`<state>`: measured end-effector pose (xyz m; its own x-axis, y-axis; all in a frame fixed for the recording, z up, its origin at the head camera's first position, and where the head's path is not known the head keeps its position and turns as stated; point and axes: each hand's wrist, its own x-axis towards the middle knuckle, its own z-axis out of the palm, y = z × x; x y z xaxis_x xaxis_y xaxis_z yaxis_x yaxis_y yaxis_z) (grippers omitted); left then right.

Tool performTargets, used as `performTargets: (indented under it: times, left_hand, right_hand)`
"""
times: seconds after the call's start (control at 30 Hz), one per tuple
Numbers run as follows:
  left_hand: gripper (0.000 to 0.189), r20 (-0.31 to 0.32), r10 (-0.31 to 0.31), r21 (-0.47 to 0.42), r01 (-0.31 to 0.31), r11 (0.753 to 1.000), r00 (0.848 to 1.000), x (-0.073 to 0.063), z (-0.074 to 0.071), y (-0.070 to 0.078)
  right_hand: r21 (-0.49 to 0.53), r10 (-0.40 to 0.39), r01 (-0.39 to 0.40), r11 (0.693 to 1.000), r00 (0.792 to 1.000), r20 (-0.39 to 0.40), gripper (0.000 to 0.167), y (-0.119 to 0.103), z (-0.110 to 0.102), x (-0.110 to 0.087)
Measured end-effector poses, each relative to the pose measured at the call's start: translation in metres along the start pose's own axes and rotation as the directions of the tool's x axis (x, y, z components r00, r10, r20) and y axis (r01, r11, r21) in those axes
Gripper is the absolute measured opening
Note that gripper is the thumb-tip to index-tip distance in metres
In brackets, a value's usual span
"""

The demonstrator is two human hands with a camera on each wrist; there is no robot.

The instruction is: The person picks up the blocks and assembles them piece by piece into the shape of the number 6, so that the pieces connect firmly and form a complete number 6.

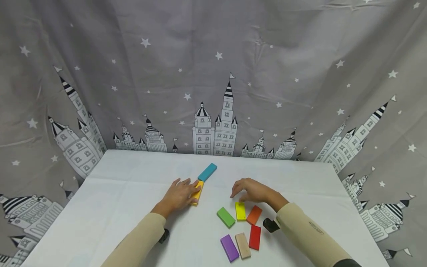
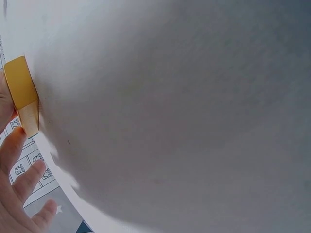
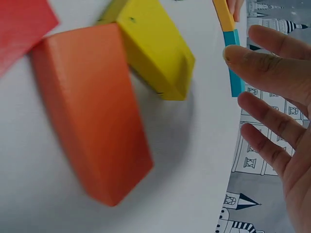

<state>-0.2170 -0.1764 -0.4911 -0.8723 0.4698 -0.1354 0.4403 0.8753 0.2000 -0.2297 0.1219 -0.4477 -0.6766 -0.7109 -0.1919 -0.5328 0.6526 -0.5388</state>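
An amber wooden block [image 1: 198, 193] lies on the white table, one end meeting the corner of a blue block [image 1: 207, 172]. My left hand [image 1: 180, 194] pinches the amber block between thumb and index finger, the other fingers spread; the left wrist view shows the block [image 2: 21, 83] at its left edge. To the right, my right hand [image 1: 252, 189] hovers just beyond a bright yellow block [image 1: 240, 211], fingers loosely bent and holding nothing. In the right wrist view that yellow block [image 3: 155, 46] and an orange block [image 3: 92, 111] lie below the spread fingers [image 3: 272, 68].
Around the yellow block lie a green block [image 1: 225, 217], a red block [image 1: 255, 237], a plain wood block [image 1: 242, 245] and a purple block [image 1: 229, 248]. A grey curtain [image 1: 267, 74] printed with castles and stars hangs behind the table [image 1: 126, 185].
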Motion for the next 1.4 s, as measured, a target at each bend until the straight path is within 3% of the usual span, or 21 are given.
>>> performTargets:
  times: [0.47, 0.87, 1.1, 1.4]
  left_hand:
    - [0.059, -0.010, -0.015, 0.001, 0.015, 1.000, 1.000, 0.001, 0.003, -0.001]
    - [0.058, -0.017, -0.020, -0.001, 0.020, 1.000, 1.000, 0.001, 0.003, -0.001]
    - [0.058, -0.022, -0.020, 0.005, 0.020, 1.000, 1.000, 0.001, 0.003, 0.000]
    - [0.057, -0.012, 0.000, 0.015, 0.001, 1.000, 1.000, -0.001, 0.000, 0.001]
  right_hand:
    - [-0.011, 0.027, -0.026, 1.000, 0.998, 0.051, 0.028, 0.007, 0.020, -0.019]
    - [-0.088, -0.027, 0.033, 0.996, 0.997, 0.077, 0.033, 0.011, 0.027, -0.017]
    - [-0.145, -0.049, 0.057, 0.988, 0.997, 0.060, 0.028, 0.015, 0.029, -0.016]
    - [-0.100, -0.062, 0.069, 0.993, 0.996, 0.063, 0.028, 0.014, 0.029, -0.015]
